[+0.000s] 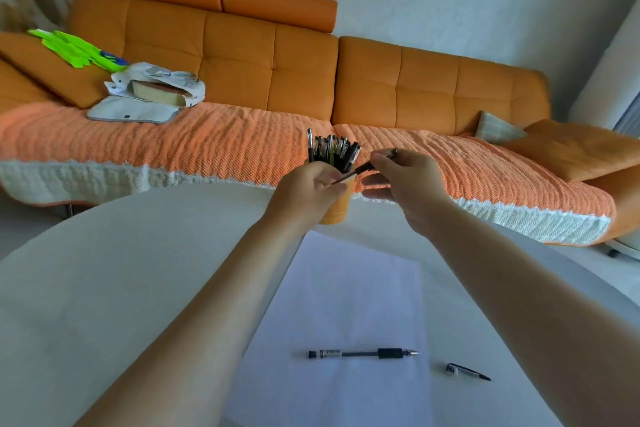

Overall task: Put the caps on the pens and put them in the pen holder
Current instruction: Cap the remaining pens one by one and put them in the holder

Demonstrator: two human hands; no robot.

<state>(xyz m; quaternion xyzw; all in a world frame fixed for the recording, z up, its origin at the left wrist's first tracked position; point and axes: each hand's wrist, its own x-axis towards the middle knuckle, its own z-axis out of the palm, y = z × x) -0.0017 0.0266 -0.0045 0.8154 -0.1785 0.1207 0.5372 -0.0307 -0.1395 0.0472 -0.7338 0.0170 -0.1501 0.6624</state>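
An orange pen holder (337, 206) stands at the far edge of the white table, packed with several capped black pens (334, 148). My left hand (306, 192) is in front of it and pinches the lower end of a dark pen (363, 168). My right hand (403, 180) grips the same pen's upper part, its top end sticking out above my fingers. The pen slants up to the right just beside the holder's rim. On a white paper sheet (332, 288) near me lies an uncapped black pen (363, 354), tip pointing right. A loose black cap (465, 371) lies right of it.
The round white table (104, 288) fills the foreground. Behind it stands an orange sofa (242, 55) with an orange-and-white throw, bags and green items (145, 94) on its left side and cushions (571, 149) at its right end.
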